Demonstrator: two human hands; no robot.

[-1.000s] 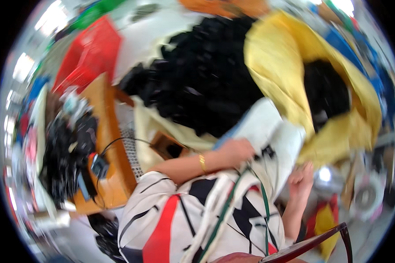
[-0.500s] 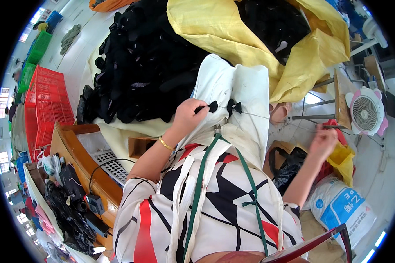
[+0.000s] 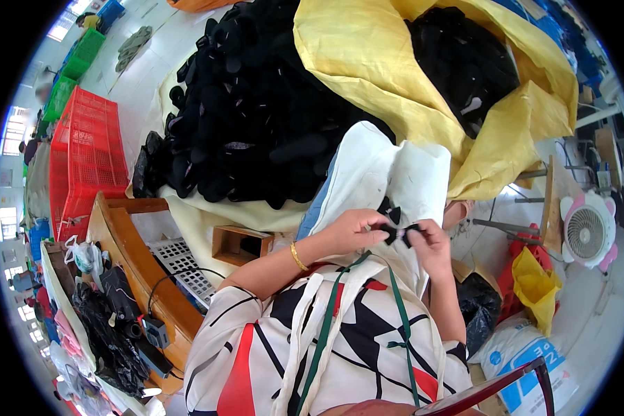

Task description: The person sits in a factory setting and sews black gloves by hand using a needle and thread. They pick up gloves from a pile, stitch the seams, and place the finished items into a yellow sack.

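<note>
Together, left hand [image 3: 350, 229] and right hand [image 3: 430, 243], fingers pinched shut on small black piece [image 3: 395, 225], over white cloth [image 3: 388, 173].

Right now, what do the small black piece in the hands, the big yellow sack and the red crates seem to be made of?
The black piece between the left hand and right hand looks like soft matte fabric or foam; too small to tell. The yellow sack looks like woven plastic: stiff creases, slight sheen. The red crates look like moulded plastic, with open lattice walls.

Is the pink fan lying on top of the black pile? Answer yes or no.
No, the pink fan stands far right beside the yellow sack, well apart from the black pile.
</note>
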